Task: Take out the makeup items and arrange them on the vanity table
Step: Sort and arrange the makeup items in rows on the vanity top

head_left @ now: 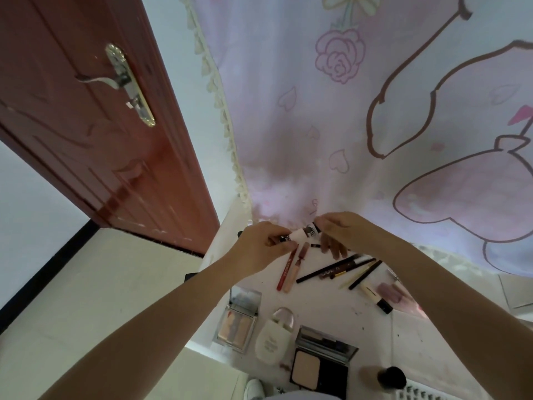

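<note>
Quick count on the vanity table (317, 295): two open compacts (236, 320) (321, 362), one white bottle (274, 337), two lip pencils (284, 271) (292, 272), around four dark liner pencils (337, 268), one small tube (301, 233) held in two hands (259, 246) (346, 232).

Pink rose-print curtain (360, 111), red-brown door (86, 125)

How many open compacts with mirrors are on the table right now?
2: a highlighter palette near the table's left edge, and a powder compact at the near edge. Arms may hide others.

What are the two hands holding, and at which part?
A small white tube: the left hand pinches its dark left end, the right hand its right end.
</note>
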Demonstrator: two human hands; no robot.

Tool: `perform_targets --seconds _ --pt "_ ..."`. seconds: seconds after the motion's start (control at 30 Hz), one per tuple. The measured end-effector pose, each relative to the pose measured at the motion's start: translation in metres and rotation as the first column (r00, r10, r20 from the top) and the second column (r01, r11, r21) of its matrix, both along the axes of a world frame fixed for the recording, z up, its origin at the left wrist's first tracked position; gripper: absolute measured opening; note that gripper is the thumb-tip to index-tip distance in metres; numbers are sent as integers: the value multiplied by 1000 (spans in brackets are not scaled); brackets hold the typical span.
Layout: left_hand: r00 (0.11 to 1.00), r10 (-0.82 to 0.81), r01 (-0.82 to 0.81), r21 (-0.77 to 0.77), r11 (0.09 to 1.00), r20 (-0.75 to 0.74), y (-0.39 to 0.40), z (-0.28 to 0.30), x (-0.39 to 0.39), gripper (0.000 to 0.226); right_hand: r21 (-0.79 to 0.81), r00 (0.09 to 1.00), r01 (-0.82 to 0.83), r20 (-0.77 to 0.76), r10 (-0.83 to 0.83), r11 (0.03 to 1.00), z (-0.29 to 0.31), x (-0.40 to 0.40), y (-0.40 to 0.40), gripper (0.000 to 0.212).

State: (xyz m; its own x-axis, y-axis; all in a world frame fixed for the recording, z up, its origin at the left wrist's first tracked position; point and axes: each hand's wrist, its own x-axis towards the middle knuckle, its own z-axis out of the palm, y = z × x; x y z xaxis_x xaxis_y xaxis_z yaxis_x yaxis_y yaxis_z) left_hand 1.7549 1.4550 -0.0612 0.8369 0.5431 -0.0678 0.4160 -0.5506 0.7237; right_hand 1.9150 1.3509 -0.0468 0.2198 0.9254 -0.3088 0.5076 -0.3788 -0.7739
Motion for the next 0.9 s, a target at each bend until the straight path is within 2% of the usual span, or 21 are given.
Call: perform_targets --seconds 0.07,0.1,0.13,0.2,0.23,0.27,0.33,0.4,0.43,0.5,0.53,0.6,0.67,0.73,0.83,0.9 --pt "1000 -12 12 4 1000 -14 2 -2 -2 24 31 993 -64 105 61 997 1 -1 -1 19" --pt "1000 -14 14 2 1000 -15 3 -3 -3 23 63 993 -85 88 80 994 1 0 -2 14" --pt "1000 -11 11 -7 1000 -10 4 -5 -4 23 79 994 -104 27 102 991 1 2 -4 18" --pt "1000 -1 1 -28 1000 4 5 -7 -6 23 90 983 -87 -157 100 992 0 4 -4 40" --pt "1000 1 -1 -33 999 7 6 -9 -6 23 75 976 -67 -202 81 995 -1 3 -2 42" --pt "1000 -1 1 -35 999 6 6 -10 -6 23 60 977 -42 -206 54 997 -1 2 -1 33" --pt "1000 -8 8 -33 999 4 6 -12 -5 25 44 995 -17 -96 21 999 0 -1 2 10" --pt "1000 -20 20 -23 1000 8 7 -12 -4 22 41 997 -38 66 35 998 0 -2 3 25" --pt "1000 -25 25 -13 1000 11 7 -12 -4 20 75 993 -49 114 41 996 -1 -1 3 22" --pt "1000 -17 17 -2 1000 18 7 -12 -4 18 151 991 -80 114 63 985 0 0 3 12" --pt "1000 -4 4 -8 1000 25 8 -12 -4 18 175 992 -85 103 68 981 -1 1 2 17" --pt "999 10 -9 -16 1000 31 10 -11 -5 19 159 996 -70 63 61 985 -2 1 3 24" --pt "1000 -8 8 -6 1000 29 9 -8 -5 20 113 999 -39 35 35 993 -2 -2 5 9" --pt "999 -15 15 1 1000 30 8 -6 -5 21 81 994 -39 108 30 996 0 -2 6 21" --pt "1000 1 -1 1 1000 23 9 -4 -6 22 185 977 -91 206 52 979 -1 1 5 8" --pt "1000 10 -10 3 1000 15 11 -5 -7 21 240 985 -101 162 63 965 -1 2 4 27"
